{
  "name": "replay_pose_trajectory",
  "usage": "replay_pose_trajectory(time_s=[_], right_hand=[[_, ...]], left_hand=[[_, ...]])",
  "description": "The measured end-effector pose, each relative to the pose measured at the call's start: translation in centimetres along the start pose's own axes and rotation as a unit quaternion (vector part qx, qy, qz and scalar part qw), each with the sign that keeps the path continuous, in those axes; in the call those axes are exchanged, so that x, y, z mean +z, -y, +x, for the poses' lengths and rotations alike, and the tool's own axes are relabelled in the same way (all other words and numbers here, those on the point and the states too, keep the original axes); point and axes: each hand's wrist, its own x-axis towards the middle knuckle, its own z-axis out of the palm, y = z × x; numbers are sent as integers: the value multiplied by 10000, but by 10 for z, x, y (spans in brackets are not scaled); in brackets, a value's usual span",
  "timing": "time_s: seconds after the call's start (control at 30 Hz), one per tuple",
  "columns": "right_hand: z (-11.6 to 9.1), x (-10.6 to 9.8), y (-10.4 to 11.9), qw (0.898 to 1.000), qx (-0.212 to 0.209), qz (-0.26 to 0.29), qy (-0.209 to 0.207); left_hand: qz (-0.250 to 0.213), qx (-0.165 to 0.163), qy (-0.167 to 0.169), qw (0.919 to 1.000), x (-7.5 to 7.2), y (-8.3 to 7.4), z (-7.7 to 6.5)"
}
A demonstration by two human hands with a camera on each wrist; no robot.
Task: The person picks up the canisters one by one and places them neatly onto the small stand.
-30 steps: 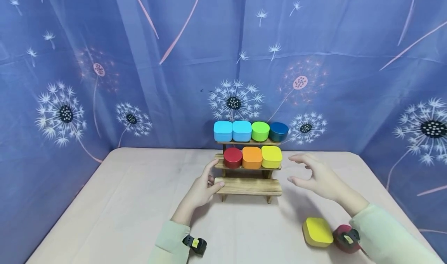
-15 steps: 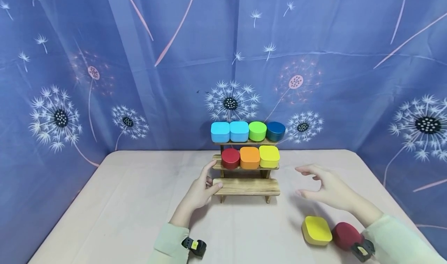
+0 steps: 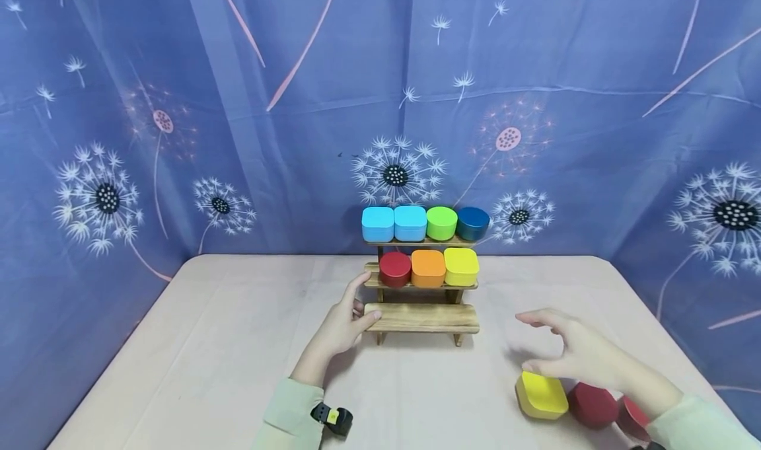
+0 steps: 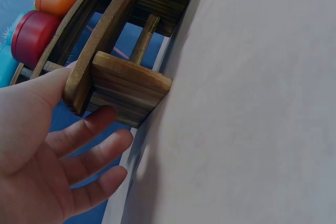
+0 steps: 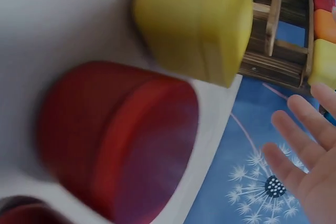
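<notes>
A three-step wooden stand [image 3: 422, 318] bears several small boxes. My left hand [image 3: 341, 321] holds its left end, the thumb on the lowest step and a finger reaching up to the middle one; in the left wrist view the other fingers of that hand [image 4: 79, 156] curve below the step's end. My right hand [image 3: 585, 354] hovers with nothing in it, fingers spread and bent, just above a square yellow box [image 3: 542, 396] on the table. Beside that box stand a round dark red box [image 3: 593, 406] and another red one [image 3: 633, 418], partly hidden by the right forearm.
On the top step are two light blue boxes [image 3: 394, 224], a green one [image 3: 442, 223] and a dark blue one [image 3: 473, 224]. A red [image 3: 395, 269], an orange [image 3: 428, 269] and a yellow box [image 3: 461, 267] fill the middle step. A blue dandelion curtain [image 3: 297, 139] encloses the table [image 3: 238, 344].
My right hand has drawn away from the stand, rightward and toward me, over the loose yellow box. The second loose red box has come into view. My left hand stays on the stand.
</notes>
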Motion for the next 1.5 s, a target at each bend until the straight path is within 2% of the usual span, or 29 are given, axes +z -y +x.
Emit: replay_pose_trajectory(time_s=[0.13, 0.3, 0.4, 0.47, 0.57, 0.67, 0.73, 0.9, 1.07, 1.1, 1.2, 1.3, 1.33, 1.43, 1.5], right_hand=[[-12, -1, -3, 9995, 106, -58, 292], [-26, 7, -13, 9989, 45, -217, 409], [-33, 14, -20, 9956, 149, -93, 918], [-36, 18, -24, 9891, 343, 152, 1420], [-40, 22, -26, 9711, 948, 521, 2127], [-44, 25, -27, 9599, 1239, 705, 2415], [-44, 26, -29, 9563, 1323, 843, 2469], [-42, 28, -30, 9517, 1340, 1200, 2490], [-38, 27, -27, 9443, 1289, 1700, 2505], [-38, 27, -26, 9470, 1230, 1701, 2432], [-34, 27, -23, 9653, 834, 1389, 2047], [-30, 25, -20, 9885, 222, 672, 1336], [-28, 24, -19, 9926, 43, 490, 1107], [-22, 21, -14, 9977, -406, 147, 520], [-16, 19, -9, 9978, -580, 71, 322]], left_hand=[[28, 4, -1, 10000, -1, -1, 2], [-23, 4, -2, 10000, -2, -1, 4], [-61, -36, 20, 10000, -1, 0, 1], [-52, -43, 20, 10000, 0, 0, 0], [-112, 8, 20, 9999, 2, 1, -2], [-113, 26, 16, 9999, 3, 2, -4], [-104, 19, 6, 9999, 4, 2, -4], [-66, 46, -88, 9999, 3, 2, -2], [63, 303, -134, 9994, 2, 5, -4], [61, 290, -125, 9995, 3, 6, -4], [2, 139, -101, 9999, 3, 8, -6], [-59, -19, -114, 9999, 3, 7, -6], [-45, -4, -112, 9999, 2, 6, -5], [-34, 73, -89, 9999, 2, 4, -2], [-69, 78, -56, 9999, 2, 3, -1]])
